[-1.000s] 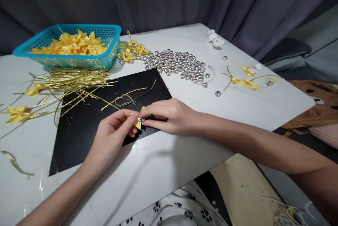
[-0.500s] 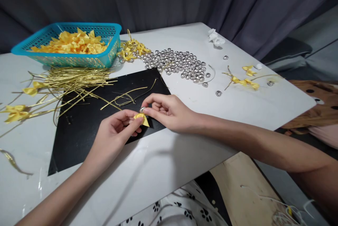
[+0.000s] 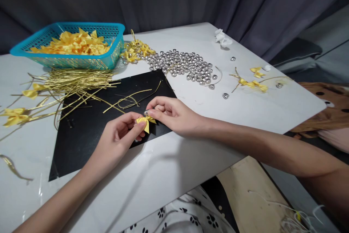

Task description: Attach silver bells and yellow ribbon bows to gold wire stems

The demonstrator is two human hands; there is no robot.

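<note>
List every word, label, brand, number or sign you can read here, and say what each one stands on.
None: no words, labels, brands or numbers can be read.
The blue basket, black mat and yellow bow in the hands show no lettering.
The white cloth bears only printed paw marks, not text.
The silver beads are too small to tell.

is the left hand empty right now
No, the left hand pinches a yellow bow between thumb and fingers, with the right hand close beside it at a silver bead.
</note>
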